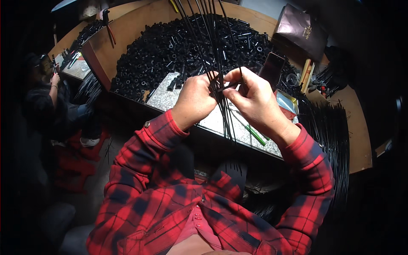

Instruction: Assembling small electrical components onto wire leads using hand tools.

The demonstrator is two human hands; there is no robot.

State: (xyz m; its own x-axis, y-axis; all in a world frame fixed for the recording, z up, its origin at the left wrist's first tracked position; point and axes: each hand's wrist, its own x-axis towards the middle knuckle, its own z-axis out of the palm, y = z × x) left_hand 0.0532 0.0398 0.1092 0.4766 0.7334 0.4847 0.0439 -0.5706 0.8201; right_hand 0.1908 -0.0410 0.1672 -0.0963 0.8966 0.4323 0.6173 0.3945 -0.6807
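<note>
Rods (219,63): thin, black, gripped as a loose bundle in left hand (195,100), fingers curled round; ends project above and below it. Right hand (257,97) just beside left, thumb and forefinger pinching a black piece (230,86) against the bundle; other fingers bent, their hold cannot be told. Beyond both hands: heap (148,55) of small black parts. Past right hand: phone (272,68). Below right hand: green pen (256,136) on bench (272,148).
</note>
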